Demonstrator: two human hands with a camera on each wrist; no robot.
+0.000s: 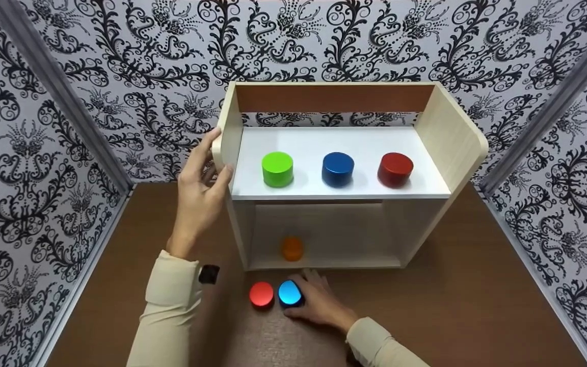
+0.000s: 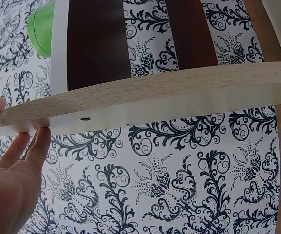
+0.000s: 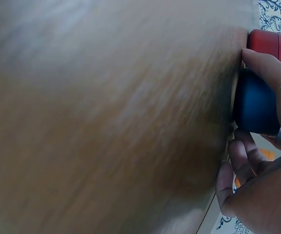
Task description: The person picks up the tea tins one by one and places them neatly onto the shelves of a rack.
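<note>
My left hand [image 1: 197, 191] pinches the front edge of the left side panel [image 2: 169, 87] of a small wooden shelf unit, thumb on the inner face and fingers outside. Down on the table, my right hand [image 1: 319, 302] grips a blue round canister [image 1: 290, 292] standing in front of the shelf; thumb and fingers lie on opposite sides of it in the right wrist view. Just left of it stands a red round canister [image 1: 261, 294]. Behind them, an orange round canister [image 1: 292, 248] sits on the lower level, toward its left.
On the white upper shelf [image 1: 303, 140] a green canister [image 1: 277, 171], a dark blue canister [image 1: 338, 171] and a dark red canister [image 1: 395, 171] stand in a row. The brown table [image 1: 477, 306] carries the unit. Patterned walls [image 1: 171, 56] enclose the back and sides.
</note>
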